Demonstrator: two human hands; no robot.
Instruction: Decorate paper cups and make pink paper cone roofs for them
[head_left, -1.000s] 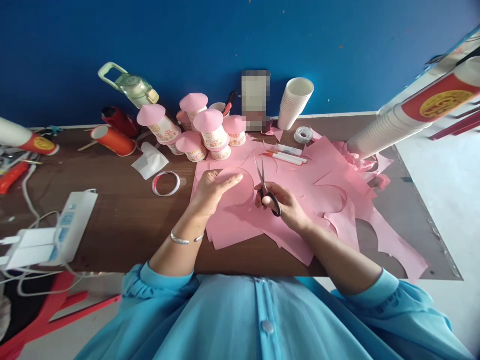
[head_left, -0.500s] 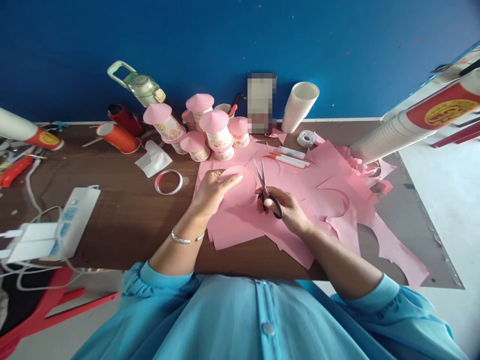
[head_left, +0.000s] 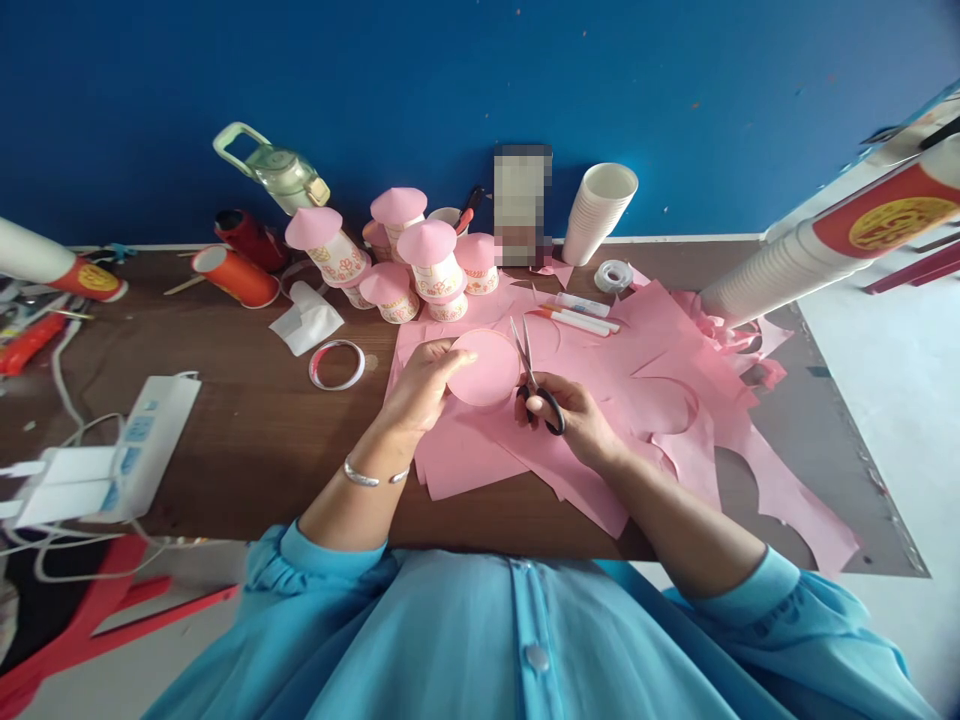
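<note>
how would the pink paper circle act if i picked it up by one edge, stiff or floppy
The pink paper circle should be fairly stiff, as it looks nearly flat though the left hand grips just one side. It is probably very light, being thin. It may crease if squeezed, judging by the crumpled pink scraps.

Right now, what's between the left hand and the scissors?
Head view: the pink paper disc, held by the left hand; pink sheets lie beneath it.
</note>
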